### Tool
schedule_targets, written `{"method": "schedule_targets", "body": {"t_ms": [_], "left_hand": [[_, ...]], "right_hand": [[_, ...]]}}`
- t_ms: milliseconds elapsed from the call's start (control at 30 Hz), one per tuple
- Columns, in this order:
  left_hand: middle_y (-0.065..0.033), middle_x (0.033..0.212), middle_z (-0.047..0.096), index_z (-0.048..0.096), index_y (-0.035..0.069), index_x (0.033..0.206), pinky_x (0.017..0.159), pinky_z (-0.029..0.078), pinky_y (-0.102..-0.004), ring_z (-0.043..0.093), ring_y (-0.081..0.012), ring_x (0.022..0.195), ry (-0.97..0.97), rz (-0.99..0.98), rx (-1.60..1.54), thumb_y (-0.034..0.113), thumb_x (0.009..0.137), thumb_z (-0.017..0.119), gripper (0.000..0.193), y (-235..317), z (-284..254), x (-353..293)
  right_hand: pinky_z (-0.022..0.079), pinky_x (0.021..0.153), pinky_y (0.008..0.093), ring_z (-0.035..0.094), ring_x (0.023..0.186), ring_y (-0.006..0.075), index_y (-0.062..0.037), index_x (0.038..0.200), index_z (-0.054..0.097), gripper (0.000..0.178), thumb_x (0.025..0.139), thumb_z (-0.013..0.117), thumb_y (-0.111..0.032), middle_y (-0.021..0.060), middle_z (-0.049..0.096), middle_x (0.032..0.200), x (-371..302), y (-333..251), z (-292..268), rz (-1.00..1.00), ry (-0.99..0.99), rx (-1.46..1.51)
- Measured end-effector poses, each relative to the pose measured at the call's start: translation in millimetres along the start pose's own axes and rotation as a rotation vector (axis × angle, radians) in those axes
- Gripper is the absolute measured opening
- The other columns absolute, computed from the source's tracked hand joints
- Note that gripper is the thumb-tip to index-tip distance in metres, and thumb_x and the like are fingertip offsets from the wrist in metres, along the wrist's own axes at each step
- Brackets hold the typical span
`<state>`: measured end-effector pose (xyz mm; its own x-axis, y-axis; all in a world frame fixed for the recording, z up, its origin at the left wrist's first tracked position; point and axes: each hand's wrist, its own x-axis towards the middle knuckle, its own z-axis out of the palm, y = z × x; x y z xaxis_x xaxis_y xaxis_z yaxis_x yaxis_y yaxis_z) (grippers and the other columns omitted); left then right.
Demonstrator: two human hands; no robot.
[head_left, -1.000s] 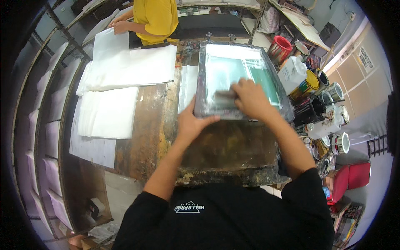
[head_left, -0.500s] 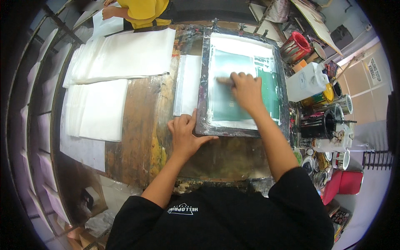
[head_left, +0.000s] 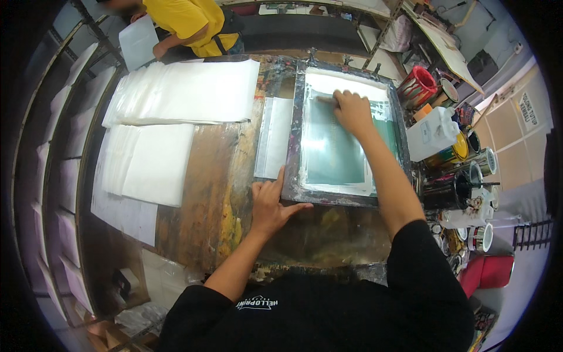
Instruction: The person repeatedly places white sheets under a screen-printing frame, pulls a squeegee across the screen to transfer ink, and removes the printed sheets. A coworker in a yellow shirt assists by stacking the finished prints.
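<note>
A dark-edged printing screen [head_left: 293, 138] lies on the worktable, its mesh greenish with white patches along the far end and rim. My right hand [head_left: 355, 115] is closed around a brown squeegee [head_left: 326, 101], pressed to the mesh near that far end. At the screen's near left corner rests my left hand [head_left: 271, 206], fingers stretched, thumb spread along the frame's near edge. Just above its fingertips, a flat white sheet or packet [head_left: 272, 138] sticks out beside the frame. Whatever lies under the screen is hidden.
Two fanned stacks of white sheets, a far one [head_left: 196, 91] and a nearer one [head_left: 157, 164], cover the table's left. Paint cans [head_left: 417, 87] and a white jug [head_left: 433, 135] crowd the right side. Beyond the table a person in yellow [head_left: 185, 26] holds a translucent sheet [head_left: 138, 42].
My right hand has carried the squeegee toward the screen's far end. My left hand stays at the corner. The view has shifted, and the person in yellow shows more fully.
</note>
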<state>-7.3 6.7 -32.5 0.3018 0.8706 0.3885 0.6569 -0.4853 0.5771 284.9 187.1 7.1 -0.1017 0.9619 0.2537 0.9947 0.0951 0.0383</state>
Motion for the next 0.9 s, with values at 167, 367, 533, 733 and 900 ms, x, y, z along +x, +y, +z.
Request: {"method": "schedule_targets", "body": {"t_ms": [167, 367, 533, 733, 900], "left_hand": [[-0.0079, 0.084, 0.060, 0.047, -0.004, 0.152, 0.092, 0.036, -0.0401, 0.053, -0.0248, 0.080, 0.040, 0.025, 0.005, 0.065, 0.069, 0.084, 0.114, -1.8, 3.7, -0.4], [-0.0144, 0.102, 0.068, 0.047, -0.007, 0.150, 0.093, 0.043, -0.0396, 0.060, -0.0245, 0.092, 0.030, -0.073, -0.197, 0.052, 0.077, 0.088, 0.103, 17.9, -11.2, 12.6], [-0.0195, 0.116, 0.066, 0.037, -0.007, 0.156, 0.089, 0.052, -0.0376, 0.063, -0.0246, 0.104, 0.232, -0.042, -0.510, 0.033, 0.083, 0.090, 0.099, 53.1, -30.2, 59.6], [-0.0226, 0.112, 0.059, 0.033, -0.009, 0.155, 0.093, 0.050, -0.0468, 0.060, -0.0375, 0.103, 0.113, -0.150, -0.119, 0.023, 0.094, 0.076, 0.082, -7.0, -10.1, 67.9], [-0.0278, 0.116, 0.058, 0.037, -0.008, 0.153, 0.092, 0.050, -0.0517, 0.061, -0.0436, 0.105, -0.045, -0.374, 0.170, 0.010, 0.095, 0.065, 0.067, -23.7, 8.3, 57.5]], "right_hand": [[0.051, 0.078, 0.0515, 0.068, 0.093, 0.0342, -0.0079, 0.114, 0.061, 0.036, 0.082, 0.071, -0.022, 0.0133, 0.068, 0.099, -115.9, -49.2, -56.5, -0.048, -0.074, 0.069], [0.046, 0.078, 0.0490, 0.063, 0.090, 0.0345, -0.0047, 0.099, 0.059, 0.042, 0.088, 0.073, -0.043, 0.0140, 0.063, 0.093, -176.0, -83.2, -125.5, -0.016, 0.028, 0.160], [0.038, 0.083, 0.0466, 0.059, 0.085, 0.0322, -0.0052, 0.086, 0.062, 0.049, 0.092, 0.070, -0.053, 0.0107, 0.060, 0.085, -133.4, -82.3, -169.4, -0.063, 0.452, 0.045], [0.039, 0.077, 0.0460, 0.061, 0.075, 0.0327, -0.0033, 0.078, 0.065, 0.058, 0.095, 0.063, -0.059, 0.0120, 0.063, 0.074, -60.4, -56.9, -231.9, -0.063, 0.529, 0.063], [0.046, 0.068, 0.0459, 0.062, 0.067, 0.0350, -0.0024, 0.081, 0.068, 0.064, 0.098, 0.056, -0.063, 0.0153, 0.063, 0.068, -24.4, -43.2, -256.3, -0.030, 0.478, 0.126]]}}
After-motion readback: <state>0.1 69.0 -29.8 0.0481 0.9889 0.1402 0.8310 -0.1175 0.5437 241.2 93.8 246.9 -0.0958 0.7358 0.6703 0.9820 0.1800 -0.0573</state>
